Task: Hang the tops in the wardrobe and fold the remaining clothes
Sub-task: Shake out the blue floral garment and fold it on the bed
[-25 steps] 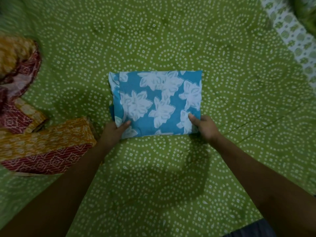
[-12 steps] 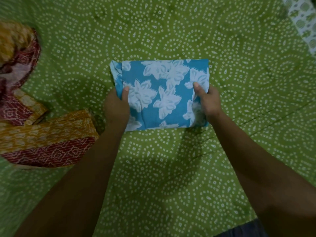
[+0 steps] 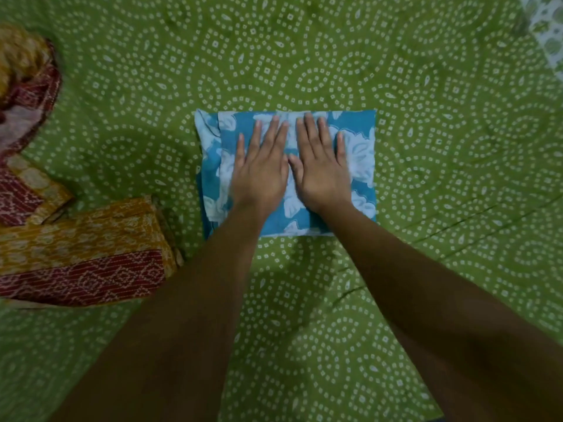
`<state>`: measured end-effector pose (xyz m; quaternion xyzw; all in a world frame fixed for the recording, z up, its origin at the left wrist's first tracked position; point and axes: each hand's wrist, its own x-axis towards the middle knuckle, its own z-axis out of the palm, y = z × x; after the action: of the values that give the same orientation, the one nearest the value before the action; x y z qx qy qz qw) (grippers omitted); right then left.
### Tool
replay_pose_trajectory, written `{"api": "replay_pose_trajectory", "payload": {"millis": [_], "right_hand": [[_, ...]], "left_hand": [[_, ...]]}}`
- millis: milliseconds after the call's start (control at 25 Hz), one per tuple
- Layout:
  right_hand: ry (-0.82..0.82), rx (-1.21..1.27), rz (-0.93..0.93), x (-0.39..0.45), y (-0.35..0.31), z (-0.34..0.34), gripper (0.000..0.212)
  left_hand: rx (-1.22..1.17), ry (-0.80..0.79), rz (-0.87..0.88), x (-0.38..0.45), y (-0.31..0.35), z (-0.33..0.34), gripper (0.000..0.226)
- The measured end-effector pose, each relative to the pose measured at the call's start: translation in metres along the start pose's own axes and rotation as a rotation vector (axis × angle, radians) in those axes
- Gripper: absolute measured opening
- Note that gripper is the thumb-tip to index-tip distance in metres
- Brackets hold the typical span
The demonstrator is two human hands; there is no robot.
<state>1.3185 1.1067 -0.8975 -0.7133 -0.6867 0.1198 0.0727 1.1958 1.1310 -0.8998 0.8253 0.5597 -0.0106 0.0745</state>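
Green bedsheet (image 3: 426, 178) with rings of small white dots fills nearly the whole view, with a few creases running across it on the right side. Lying flat on the sheet a little beyond the middle is a blue cloth (image 3: 359, 166) printed with big white flowers, folded into a neat rectangle; a paler layer sticks out slightly along its left edge.

Both hands lie palm down on top of that cloth, side by side and close enough that the thumbs nearly meet. The left hand (image 3: 262, 175) has its fingers straight and slightly spread, their tips reaching almost to the far edge of the fold. The right hand (image 3: 323, 175) lies the same way, fingers stretched flat and pointing away. Neither one grips anything; they simply press on the fabric. Both bare forearms come in from the near edge.

To the near left, well apart from the blue cloth, sits a folded yellow and red cloth (image 3: 82, 251) with a diamond pattern along its red band. Farther back at the left edge lies a loose heap of similar yellow and red fabric (image 3: 27, 95), blurred, so its shape is hard to make out. At the far right corner a strip of white fabric with green leaves (image 3: 545, 35) shows, possibly a pillow.
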Motion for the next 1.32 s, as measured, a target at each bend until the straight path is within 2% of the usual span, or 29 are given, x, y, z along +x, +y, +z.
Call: {"api": "replay_pose_trajectory", "payload": {"millis": [120,240,360,520,600,640,680,760,840,880,1000,1080,1200,1320], "right_hand": [[0.037,-0.13,0.119,0.045,0.035,0.004,0.074],[0.114,-0.085,0.21,0.051,0.046,0.0,0.074],[0.15,-0.005,0.318,-0.005,0.046,0.01,0.071],[0.072,0.139,0.426,-0.086,0.058,0.011,0.069],[0.094,0.263,0.469,-0.103,0.057,0.003,0.063],[0.132,0.329,0.522,-0.102,0.056,-0.003,0.059],[0.146,0.41,0.584,-0.094,0.055,-0.007,0.055],[0.059,0.639,0.686,-0.067,0.055,-0.024,0.05],[-0.113,0.879,0.699,-0.045,0.054,-0.053,0.042],[-0.152,0.992,0.699,-0.043,0.052,-0.071,0.036],[-0.111,1.275,0.708,-0.074,0.035,-0.136,0.02],[-0.013,1.182,0.689,-0.115,0.022,-0.174,0.023],[0.086,0.812,0.643,-0.193,0.013,-0.223,0.031],[0.184,0.759,0.727,-0.275,0.005,-0.274,0.034]], "left_hand": [[-0.018,0.042,-0.257,0.026,-0.033,0.012,0.075],[-0.094,0.113,-0.368,0.018,-0.048,0.013,0.082],[-0.165,0.114,-0.485,-0.028,-0.043,0.018,0.081],[-0.179,0.057,-0.67,-0.095,-0.042,0.009,0.077],[-0.338,0.142,-0.767,-0.094,-0.044,-0.008,0.073],[-0.492,0.177,-0.804,-0.082,-0.045,-0.015,0.068],[-0.651,0.172,-0.834,-0.066,-0.046,-0.023,0.063],[-0.903,0.034,-0.881,-0.034,-0.046,-0.037,0.052],[-1.102,-0.107,-0.881,-0.021,-0.042,-0.052,0.04],[-1.128,-0.129,-0.853,-0.024,-0.04,-0.062,0.041],[-1.072,-0.049,-0.775,-0.063,-0.032,-0.101,0.042],[-1.049,-0.004,-0.717,-0.098,-0.018,-0.137,0.043],[-0.951,0.046,-0.621,-0.158,0.023,-0.203,0.043],[-0.924,0.036,-0.511,-0.213,0.069,-0.27,0.04]]}}
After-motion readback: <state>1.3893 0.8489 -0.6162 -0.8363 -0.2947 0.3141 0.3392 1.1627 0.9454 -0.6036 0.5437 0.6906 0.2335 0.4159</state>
